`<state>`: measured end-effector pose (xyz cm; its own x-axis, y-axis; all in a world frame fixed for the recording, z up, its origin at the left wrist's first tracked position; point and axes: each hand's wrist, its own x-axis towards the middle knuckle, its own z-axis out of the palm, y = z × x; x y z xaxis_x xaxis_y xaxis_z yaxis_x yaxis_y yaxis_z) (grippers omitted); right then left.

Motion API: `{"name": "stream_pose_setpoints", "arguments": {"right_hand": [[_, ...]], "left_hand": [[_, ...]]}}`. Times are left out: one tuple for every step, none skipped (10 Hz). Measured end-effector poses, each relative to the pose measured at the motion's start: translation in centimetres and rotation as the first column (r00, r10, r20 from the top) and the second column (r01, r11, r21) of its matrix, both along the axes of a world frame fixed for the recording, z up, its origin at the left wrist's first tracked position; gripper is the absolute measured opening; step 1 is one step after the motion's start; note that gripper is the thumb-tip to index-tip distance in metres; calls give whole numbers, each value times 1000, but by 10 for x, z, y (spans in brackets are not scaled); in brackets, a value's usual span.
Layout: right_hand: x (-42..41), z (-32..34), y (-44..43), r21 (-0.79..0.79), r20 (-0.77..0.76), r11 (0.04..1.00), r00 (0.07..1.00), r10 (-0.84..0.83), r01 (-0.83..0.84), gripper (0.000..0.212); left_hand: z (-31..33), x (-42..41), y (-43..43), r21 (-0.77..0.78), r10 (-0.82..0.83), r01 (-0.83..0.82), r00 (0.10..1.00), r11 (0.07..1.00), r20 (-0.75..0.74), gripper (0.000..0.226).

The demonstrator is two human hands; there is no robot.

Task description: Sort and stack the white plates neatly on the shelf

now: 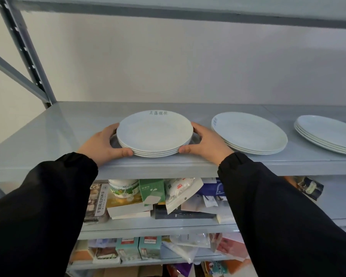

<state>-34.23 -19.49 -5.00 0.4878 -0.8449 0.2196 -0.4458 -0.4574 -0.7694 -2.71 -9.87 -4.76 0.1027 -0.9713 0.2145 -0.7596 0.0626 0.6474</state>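
Note:
A stack of several round white plates [154, 134] sits near the front edge of the grey metal shelf [54, 132]; green lettering marks the far rim of the top plate. My left hand [103, 145] grips the stack's left side, thumb at the front lower rim, fingers curled behind. My right hand [205, 143] grips the right side the same way. To the right lies a second stack of larger oval white plates [249, 132]. A third oval stack [328, 134] is at the far right, partly cut off by the frame edge.
A grey upright post with a diagonal brace [26, 56] stands at the left, and another shelf board [188, 9] runs overhead. Lower shelves hold boxes, a can [124, 188] and plastic bags [180, 194]. Bare shelf surface lies left of the held stack.

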Motion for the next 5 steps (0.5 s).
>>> {"name": "stream_pose_setpoints", "arguments": {"right_hand": [[0,4,2,15,-17,1000,1000,-13,13,92],[0,14,11,21,-29,999,999,-45,45,98],[-15,17,34,31,26,990,990,-139,138,106],[-51,26,90,21,196,996,976,-92,90,55],[-110,76,153,-145,407,970,905,-121,195,16]], "left_hand": [[7,-5,3,3,-16,16,1000,1000,-10,101],[15,-10,10,24,-29,29,999,999,-19,106],[18,-11,17,74,-25,22,999,997,32,110],[11,-11,27,98,63,-71,995,993,81,129],[-2,-19,39,-57,244,-240,966,969,81,119]]}}
